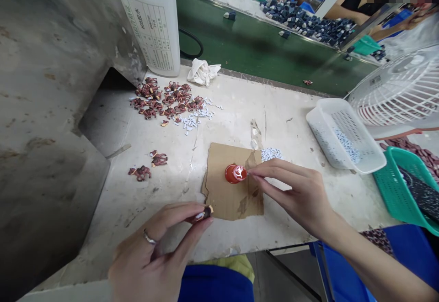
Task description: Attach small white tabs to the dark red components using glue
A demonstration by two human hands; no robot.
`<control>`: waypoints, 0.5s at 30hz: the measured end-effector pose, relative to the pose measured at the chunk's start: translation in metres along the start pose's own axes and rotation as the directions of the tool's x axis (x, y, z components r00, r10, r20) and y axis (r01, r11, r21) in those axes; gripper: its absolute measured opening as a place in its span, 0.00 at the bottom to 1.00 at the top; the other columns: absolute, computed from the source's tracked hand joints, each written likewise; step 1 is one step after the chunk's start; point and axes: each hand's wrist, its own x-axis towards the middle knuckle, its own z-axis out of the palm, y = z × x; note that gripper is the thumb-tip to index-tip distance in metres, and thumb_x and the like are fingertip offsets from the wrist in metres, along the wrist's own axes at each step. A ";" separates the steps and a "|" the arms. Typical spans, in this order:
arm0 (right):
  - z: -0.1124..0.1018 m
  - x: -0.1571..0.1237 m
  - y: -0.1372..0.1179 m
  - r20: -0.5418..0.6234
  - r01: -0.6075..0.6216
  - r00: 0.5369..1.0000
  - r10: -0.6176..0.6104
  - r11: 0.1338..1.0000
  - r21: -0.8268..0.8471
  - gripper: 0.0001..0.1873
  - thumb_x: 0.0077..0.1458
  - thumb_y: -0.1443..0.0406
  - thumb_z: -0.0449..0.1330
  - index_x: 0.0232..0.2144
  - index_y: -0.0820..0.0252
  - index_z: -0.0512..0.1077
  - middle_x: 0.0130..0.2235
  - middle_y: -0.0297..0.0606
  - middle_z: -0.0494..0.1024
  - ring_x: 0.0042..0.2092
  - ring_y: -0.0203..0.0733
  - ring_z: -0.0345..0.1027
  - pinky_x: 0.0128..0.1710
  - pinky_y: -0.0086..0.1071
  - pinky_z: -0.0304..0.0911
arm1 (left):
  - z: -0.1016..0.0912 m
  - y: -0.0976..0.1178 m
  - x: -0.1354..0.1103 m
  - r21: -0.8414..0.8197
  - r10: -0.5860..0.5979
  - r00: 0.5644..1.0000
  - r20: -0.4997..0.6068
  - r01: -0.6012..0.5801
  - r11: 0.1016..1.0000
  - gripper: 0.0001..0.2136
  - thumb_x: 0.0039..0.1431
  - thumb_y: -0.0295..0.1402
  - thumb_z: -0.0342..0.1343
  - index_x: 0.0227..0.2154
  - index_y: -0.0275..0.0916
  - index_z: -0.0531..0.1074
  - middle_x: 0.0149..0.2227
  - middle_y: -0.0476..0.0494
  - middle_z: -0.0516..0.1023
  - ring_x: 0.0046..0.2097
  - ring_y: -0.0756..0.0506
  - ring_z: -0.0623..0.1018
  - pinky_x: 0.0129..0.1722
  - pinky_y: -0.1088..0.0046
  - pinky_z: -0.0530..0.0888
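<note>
My left hand (161, 247), a ring on one finger, pinches a small dark brown figure piece (205, 213) between thumb and forefinger at the near edge of the table. My right hand (298, 192) reaches left with closed fingertips touching a small red cap (235, 174) that holds something white. The cap sits on a torn piece of brown cardboard (229, 197). A little heap of white bits (270, 154) lies just beyond the cardboard.
A pile of reddish-brown figures (164, 98) and white bits lies at the back left, two more (151, 165) nearer. White jug (154, 23), rag (204, 71), white basket (343, 135), green basket (404, 188), fan (401, 92). Other people work across the green conveyor (260, 46).
</note>
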 end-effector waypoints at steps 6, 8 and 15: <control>0.001 -0.006 -0.031 0.023 -0.043 0.999 0.038 0.951 0.305 0.13 0.62 0.74 0.63 0.46 0.54 0.79 0.40 0.37 0.84 0.41 0.39 0.79 0.39 0.32 0.77 | 0.006 0.007 -0.004 0.042 0.076 0.997 0.011 -0.077 0.996 0.06 0.62 0.36 0.63 0.42 0.51 0.76 0.39 0.66 0.82 0.36 0.59 0.82 0.43 0.91 0.78; 0.004 -0.007 -0.038 0.040 -0.031 0.999 0.017 0.925 0.379 0.15 0.62 0.74 0.63 0.48 0.55 0.78 0.40 0.38 0.84 0.41 0.40 0.79 0.39 0.33 0.78 | 0.007 0.008 -0.003 0.044 0.128 0.991 0.033 -0.129 0.991 0.07 0.63 0.33 0.61 0.42 0.51 0.76 0.41 0.65 0.82 0.37 0.59 0.82 0.45 0.89 0.79; 0.011 -0.008 -0.044 0.046 -0.021 0.999 0.000 0.895 0.446 0.16 0.62 0.75 0.62 0.49 0.57 0.78 0.42 0.40 0.84 0.43 0.41 0.80 0.41 0.33 0.79 | 0.011 0.010 -0.002 -0.045 0.119 0.990 0.082 -0.115 0.992 0.09 0.63 0.31 0.61 0.43 0.52 0.74 0.43 0.68 0.81 0.40 0.61 0.82 0.49 0.94 0.76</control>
